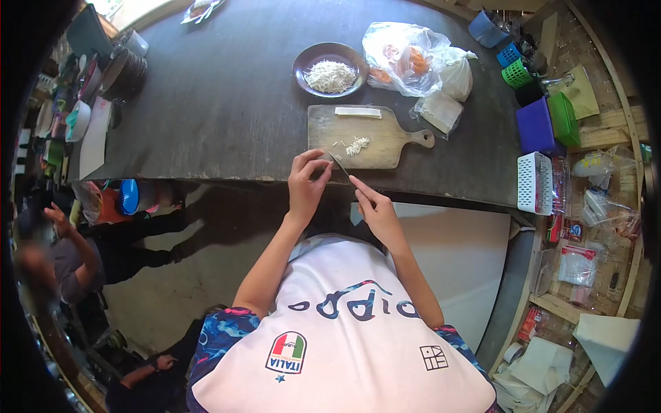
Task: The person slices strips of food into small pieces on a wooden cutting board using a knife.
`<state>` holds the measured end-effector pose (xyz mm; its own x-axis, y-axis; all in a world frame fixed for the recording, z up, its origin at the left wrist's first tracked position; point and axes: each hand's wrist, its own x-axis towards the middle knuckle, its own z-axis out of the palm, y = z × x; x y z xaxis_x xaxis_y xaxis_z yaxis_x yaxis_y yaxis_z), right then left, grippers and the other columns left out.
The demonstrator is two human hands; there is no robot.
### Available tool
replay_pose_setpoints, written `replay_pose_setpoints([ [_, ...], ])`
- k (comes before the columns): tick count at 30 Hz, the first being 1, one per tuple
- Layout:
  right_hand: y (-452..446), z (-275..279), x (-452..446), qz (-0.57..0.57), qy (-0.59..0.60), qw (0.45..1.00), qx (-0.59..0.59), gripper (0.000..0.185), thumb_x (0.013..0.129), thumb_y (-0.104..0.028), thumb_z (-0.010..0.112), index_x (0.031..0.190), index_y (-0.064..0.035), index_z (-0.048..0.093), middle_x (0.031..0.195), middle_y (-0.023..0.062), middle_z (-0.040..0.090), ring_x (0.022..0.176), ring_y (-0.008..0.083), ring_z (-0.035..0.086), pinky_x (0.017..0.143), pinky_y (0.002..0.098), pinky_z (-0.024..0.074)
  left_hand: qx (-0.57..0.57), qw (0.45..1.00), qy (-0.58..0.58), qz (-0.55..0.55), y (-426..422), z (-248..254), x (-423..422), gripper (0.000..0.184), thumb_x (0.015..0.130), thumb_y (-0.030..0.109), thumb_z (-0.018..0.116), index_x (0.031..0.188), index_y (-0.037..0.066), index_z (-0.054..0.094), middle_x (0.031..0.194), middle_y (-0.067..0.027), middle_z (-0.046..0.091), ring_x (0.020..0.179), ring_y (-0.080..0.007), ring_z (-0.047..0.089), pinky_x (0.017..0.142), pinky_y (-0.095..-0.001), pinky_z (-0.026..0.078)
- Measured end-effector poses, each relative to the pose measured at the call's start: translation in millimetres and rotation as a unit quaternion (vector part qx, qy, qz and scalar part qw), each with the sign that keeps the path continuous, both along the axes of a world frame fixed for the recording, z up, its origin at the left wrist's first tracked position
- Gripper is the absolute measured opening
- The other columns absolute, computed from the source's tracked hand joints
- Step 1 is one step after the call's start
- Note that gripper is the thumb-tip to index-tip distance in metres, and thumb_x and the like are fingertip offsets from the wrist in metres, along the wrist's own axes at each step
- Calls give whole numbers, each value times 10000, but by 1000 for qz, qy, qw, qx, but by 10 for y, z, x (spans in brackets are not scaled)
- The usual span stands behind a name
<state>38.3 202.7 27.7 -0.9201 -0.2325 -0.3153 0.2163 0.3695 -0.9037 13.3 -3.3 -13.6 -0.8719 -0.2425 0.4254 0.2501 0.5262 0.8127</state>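
Note:
My right hand [374,206] is closed around the handle of a knife [339,165], whose blade points up and left over the front edge of a wooden cutting board [392,138]. My left hand [307,180] is at the blade's tip, by the board's near left corner, its fingers bent in a pinch. What the left fingertips hold, if anything, is too small to make out. On the board lie a small heap of cut white pieces [357,146] and, farther back, a pale flat strip [358,112].
A dark bowl [300,74] of white shreds [330,76] stands behind the board. Right of it sit a plastic bag [396,51] with orange contents and a wrapped pale block [439,112]. Baskets [534,182] line the right edge. Another person [79,265] is at the left.

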Motion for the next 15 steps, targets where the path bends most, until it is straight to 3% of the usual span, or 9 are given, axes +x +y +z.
replay_pose_setpoints([
  [6,148,-117,-302,-2,-30,998,-50,412,1136,-256,624,1543,-263,683,711,5,605,672,81,523,675,295,484,-22,1000,-1,-11,-43,15,4,148,925,36,833,1064,9,789,1248,-121,742,1161,-322,700,967,-418,587],
  [10,232,-56,-413,-50,11,998,36,430,1125,-250,631,1553,-273,672,718,2,632,672,73,512,679,288,481,-26,1000,7,-9,-29,-7,-4,175,938,31,816,1107,6,782,1245,-123,737,1156,-331,695,974,-421,585],
  [15,-99,34,-238,-3,5,1000,2,453,1129,-226,628,1580,-263,642,747,16,677,658,76,527,668,286,491,-45,999,22,-7,-3,-72,14,178,935,26,816,1109,7,781,1241,-123,734,1151,-334,692,973,-424,581],
])
